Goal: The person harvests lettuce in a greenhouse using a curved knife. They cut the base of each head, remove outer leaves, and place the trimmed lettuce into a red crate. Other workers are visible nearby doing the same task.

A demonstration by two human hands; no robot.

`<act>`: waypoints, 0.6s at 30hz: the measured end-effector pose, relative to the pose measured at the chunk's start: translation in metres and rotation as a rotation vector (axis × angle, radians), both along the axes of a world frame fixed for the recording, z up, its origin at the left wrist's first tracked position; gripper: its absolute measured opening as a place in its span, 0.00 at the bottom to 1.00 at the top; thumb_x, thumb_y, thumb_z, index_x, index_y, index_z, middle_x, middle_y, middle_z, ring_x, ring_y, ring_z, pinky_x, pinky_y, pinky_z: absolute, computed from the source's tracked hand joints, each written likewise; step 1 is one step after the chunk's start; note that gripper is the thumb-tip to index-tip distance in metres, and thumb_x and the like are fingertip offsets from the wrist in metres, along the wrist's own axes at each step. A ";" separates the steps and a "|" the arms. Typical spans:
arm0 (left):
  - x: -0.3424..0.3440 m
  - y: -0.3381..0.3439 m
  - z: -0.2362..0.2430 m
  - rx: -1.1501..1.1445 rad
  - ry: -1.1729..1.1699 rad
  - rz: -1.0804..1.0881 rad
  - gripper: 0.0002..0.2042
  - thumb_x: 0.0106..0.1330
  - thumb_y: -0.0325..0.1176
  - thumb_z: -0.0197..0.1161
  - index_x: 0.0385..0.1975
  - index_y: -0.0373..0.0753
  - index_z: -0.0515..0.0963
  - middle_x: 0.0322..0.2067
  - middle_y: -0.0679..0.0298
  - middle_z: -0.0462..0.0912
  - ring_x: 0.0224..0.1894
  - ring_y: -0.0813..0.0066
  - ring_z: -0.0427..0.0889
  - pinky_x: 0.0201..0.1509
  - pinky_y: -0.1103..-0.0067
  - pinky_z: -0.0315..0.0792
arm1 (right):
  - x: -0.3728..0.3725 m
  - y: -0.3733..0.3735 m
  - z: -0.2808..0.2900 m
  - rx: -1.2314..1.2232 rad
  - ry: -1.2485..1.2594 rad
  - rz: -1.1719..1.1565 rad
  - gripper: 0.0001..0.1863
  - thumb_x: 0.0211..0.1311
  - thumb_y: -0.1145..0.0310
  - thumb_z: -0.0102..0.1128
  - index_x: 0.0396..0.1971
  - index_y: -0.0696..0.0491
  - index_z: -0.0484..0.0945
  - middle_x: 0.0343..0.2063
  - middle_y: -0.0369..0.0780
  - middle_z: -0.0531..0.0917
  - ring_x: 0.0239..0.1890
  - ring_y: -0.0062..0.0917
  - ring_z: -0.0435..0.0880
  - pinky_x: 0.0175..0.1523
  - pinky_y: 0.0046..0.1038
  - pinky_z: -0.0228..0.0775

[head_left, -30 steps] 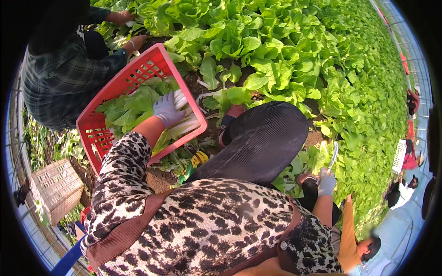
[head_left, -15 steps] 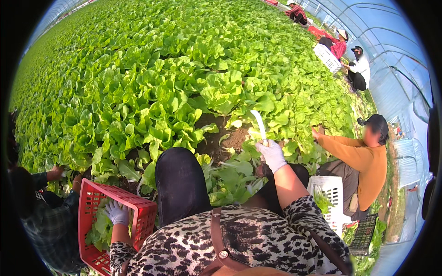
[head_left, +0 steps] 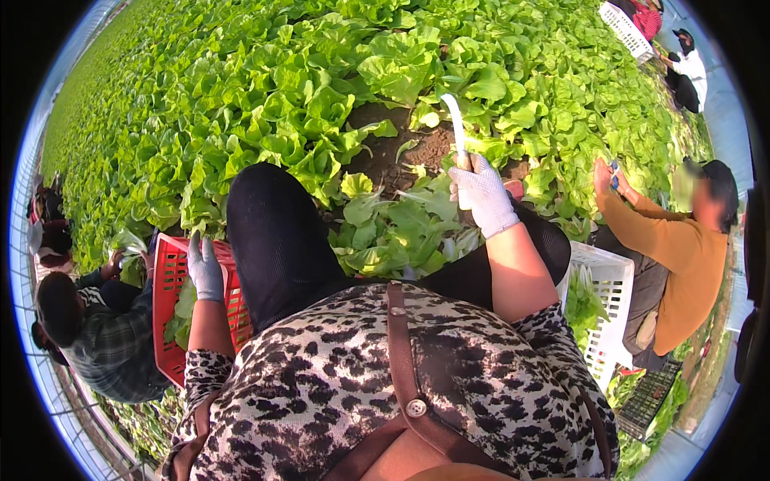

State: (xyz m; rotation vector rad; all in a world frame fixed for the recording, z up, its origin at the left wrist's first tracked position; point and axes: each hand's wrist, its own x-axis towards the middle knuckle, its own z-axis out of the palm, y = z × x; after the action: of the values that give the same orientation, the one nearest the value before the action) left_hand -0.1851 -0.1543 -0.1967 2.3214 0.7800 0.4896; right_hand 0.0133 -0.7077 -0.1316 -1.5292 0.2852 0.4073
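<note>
My right hand point(head_left: 484, 195), in a white knit glove, is closed around the handle of a sickle point(head_left: 456, 122). Its slim, pale blade points away from me and hooks left at the tip, above bare soil and leaves. My left hand point(head_left: 205, 268), gloved as well, is raised at the inner side of a red plastic crate point(head_left: 170, 264) with its fingers extended and nothing in them. Leafy greens point(head_left: 181, 313) lie inside that crate, partly hidden by my forearm. Between my knees lie loose cut leaves point(head_left: 393, 232). Standing lettuce point(head_left: 401, 68) grows just beyond the blade.
A white crate point(head_left: 613, 276) holding greens stands by my right knee. A person in orange point(head_left: 682, 248) crouches beyond it, a black crate point(head_left: 648, 401) behind. At left, a person in a plaid shirt point(head_left: 112, 345) works close to the red crate. Others crouch farther off.
My left hand has come up from the greens inside the red crate to its near side, fingers now extended. The view has tipped downward; my right hand still holds the sickle.
</note>
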 end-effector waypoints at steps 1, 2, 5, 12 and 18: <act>0.018 -0.005 0.008 -0.060 -0.097 -0.055 0.23 0.73 0.40 0.56 0.61 0.31 0.71 0.58 0.47 0.76 0.60 0.58 0.75 0.63 0.70 0.67 | -0.002 0.000 0.004 0.027 0.006 0.016 0.14 0.63 0.74 0.61 0.48 0.54 0.71 0.27 0.33 0.75 0.24 0.18 0.78 0.27 0.23 0.74; 0.039 -0.010 0.018 -0.084 -0.109 -0.058 0.22 0.73 0.39 0.56 0.60 0.31 0.72 0.57 0.49 0.77 0.59 0.60 0.75 0.63 0.71 0.67 | -0.003 0.000 0.007 0.035 0.005 0.011 0.15 0.63 0.74 0.60 0.49 0.55 0.72 0.27 0.33 0.75 0.23 0.18 0.77 0.27 0.23 0.74; 0.115 -0.029 0.043 -0.278 -0.162 -0.055 0.18 0.73 0.36 0.55 0.57 0.31 0.75 0.54 0.54 0.80 0.57 0.68 0.77 0.63 0.75 0.68 | -0.003 0.002 0.010 -0.051 0.011 0.037 0.14 0.65 0.70 0.60 0.47 0.57 0.70 0.26 0.33 0.75 0.21 0.16 0.76 0.26 0.21 0.72; 0.306 -0.109 0.015 -0.580 0.353 -0.851 0.13 0.69 0.32 0.57 0.48 0.34 0.81 0.41 0.62 0.86 0.44 0.76 0.83 0.54 0.79 0.75 | 0.003 0.001 -0.033 -0.385 0.053 0.153 0.16 0.65 0.70 0.59 0.51 0.56 0.73 0.26 0.31 0.75 0.20 0.13 0.73 0.23 0.18 0.64; 0.408 -0.208 -0.112 -0.272 0.429 -1.254 0.14 0.61 0.24 0.52 0.43 0.40 0.83 0.39 0.53 0.85 0.44 0.60 0.84 0.52 0.72 0.76 | 0.011 0.000 -0.075 -0.579 0.083 0.178 0.12 0.66 0.67 0.59 0.45 0.56 0.75 0.21 0.32 0.74 0.17 0.13 0.72 0.22 0.19 0.64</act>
State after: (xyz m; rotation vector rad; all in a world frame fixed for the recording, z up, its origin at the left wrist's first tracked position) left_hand 0.2231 -0.3622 -0.3085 2.1602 -0.4908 -0.6327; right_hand 0.0241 -0.7080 -0.2062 -2.1175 0.3516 0.5608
